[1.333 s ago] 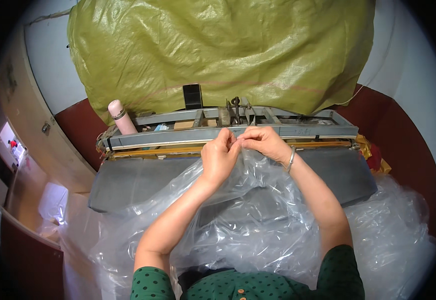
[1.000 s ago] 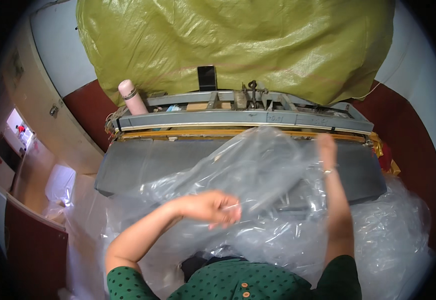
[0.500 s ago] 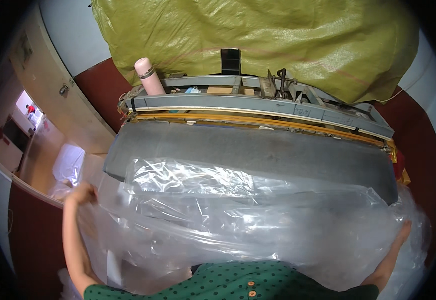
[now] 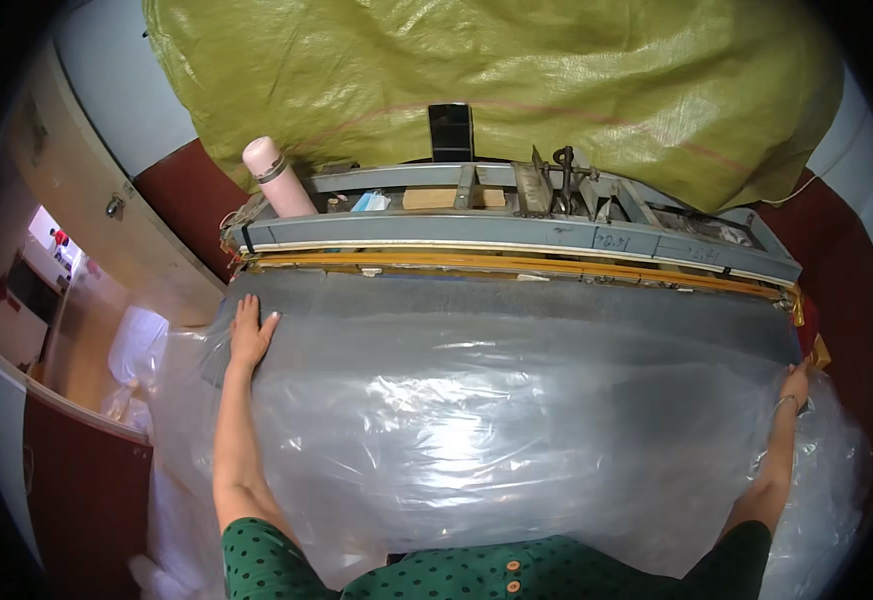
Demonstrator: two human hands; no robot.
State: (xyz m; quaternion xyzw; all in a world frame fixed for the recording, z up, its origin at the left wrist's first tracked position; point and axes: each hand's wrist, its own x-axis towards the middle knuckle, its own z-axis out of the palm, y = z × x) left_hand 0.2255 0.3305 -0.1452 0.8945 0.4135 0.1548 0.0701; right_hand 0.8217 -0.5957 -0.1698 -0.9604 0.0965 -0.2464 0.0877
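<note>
A wide sheet of clear plastic film (image 4: 436,430) covers most of the grey work surface (image 4: 556,300) in front of me and hangs over its near edge. My left hand (image 4: 250,335) lies flat at the left, fingers stretched out, pressing the film down near the far edge. At the right end, my right hand (image 4: 796,385) is closed on the film's edge by the surface's corner; its fingertips are partly hidden. Bunched film spills past both ends of the surface.
Behind the surface runs a grey metal frame (image 4: 406,232) with orange bars (image 4: 516,265). A pink flask (image 4: 281,180), a metal clamp (image 4: 563,180) and a black phone (image 4: 450,132) stand along it. A yellow-green tarp (image 4: 596,70) hangs behind; a door (image 4: 106,170) stands ajar at left.
Both hands have moved away from me, drawing the film farther over the grey surface. My left hand has gone from a closed grip to lying flat. The film now looks smoother.
</note>
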